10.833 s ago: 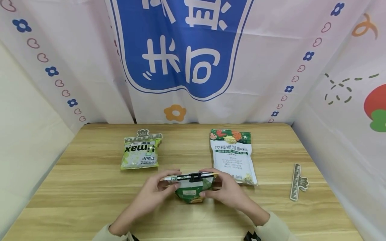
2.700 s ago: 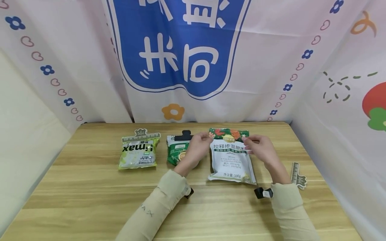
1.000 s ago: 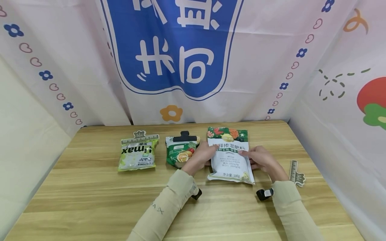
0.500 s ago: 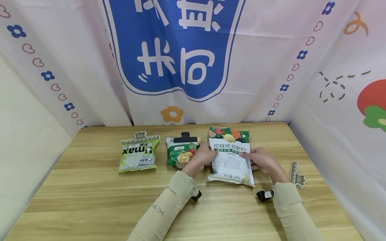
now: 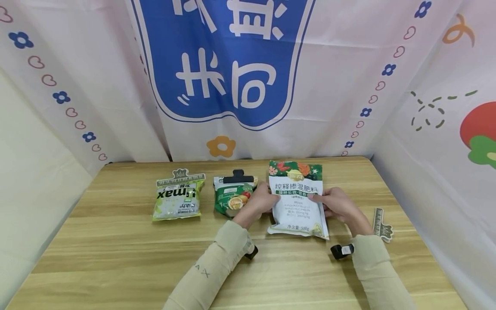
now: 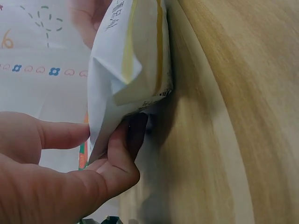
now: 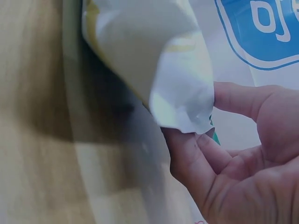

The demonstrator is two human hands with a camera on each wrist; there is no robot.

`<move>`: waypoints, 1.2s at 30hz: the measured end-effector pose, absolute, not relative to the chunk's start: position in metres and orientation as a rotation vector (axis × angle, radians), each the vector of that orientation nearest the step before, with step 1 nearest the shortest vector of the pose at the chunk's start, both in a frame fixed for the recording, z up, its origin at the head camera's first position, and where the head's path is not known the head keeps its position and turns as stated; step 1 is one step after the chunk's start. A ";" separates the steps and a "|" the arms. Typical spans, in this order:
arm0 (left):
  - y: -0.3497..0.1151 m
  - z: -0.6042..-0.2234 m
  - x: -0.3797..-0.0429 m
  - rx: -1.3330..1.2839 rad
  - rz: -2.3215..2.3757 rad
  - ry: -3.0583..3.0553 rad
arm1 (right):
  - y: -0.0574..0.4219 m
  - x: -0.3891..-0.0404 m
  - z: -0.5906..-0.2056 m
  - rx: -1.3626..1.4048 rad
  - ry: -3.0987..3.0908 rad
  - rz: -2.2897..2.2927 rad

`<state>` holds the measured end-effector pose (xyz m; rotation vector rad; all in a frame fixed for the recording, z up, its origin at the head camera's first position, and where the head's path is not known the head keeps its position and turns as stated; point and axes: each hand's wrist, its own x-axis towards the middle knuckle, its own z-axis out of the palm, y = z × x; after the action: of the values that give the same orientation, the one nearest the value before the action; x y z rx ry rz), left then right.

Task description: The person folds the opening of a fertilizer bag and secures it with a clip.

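A white fertilizer bag (image 5: 297, 211) with a green, flower-printed top stands at the right of centre in the head view. My left hand (image 5: 256, 202) pinches its left edge, thumb in front and fingers behind. Its right edge is between the thumb and fingers of my right hand (image 5: 341, 204). In the left wrist view, the left hand (image 6: 70, 170) grips the bag's folded side (image 6: 110, 70), with the bag's bottom close to the wood. The right wrist view shows the right hand (image 7: 254, 154) pinching the opposite side (image 7: 182, 84).
Left of the white bag is a green pouch (image 5: 228, 198) with a black clip (image 5: 238, 177). Farther left lies a lime-green bag (image 5: 177, 202) under a ruler-patterned clip (image 5: 180, 177). A similar loose clip (image 5: 381, 224) lies at the right on the wooden table (image 5: 116, 258).
Earlier both hands held the green pouch at the front; it now sits left of the white bag. The hands then moved from the white bag's top down to its sides; its top shifted slightly lately.
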<state>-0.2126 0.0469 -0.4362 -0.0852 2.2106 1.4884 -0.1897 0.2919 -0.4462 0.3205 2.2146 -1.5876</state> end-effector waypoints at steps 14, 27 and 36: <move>0.039 -0.419 -0.203 0.079 1.636 2.218 | 0.289 -0.180 -0.413 0.183 2.256 -1.653; 0.012 -0.408 -0.182 0.081 1.574 2.337 | 0.265 -0.168 -0.400 0.123 2.335 -1.665; -0.017 -0.405 -0.163 0.138 1.602 2.370 | 0.246 -0.152 -0.396 -0.016 2.411 -1.638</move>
<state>-0.1632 -0.0167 -0.4050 0.1376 2.3695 1.6021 -0.1524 0.2463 -0.3956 -0.0160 2.4112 -1.6379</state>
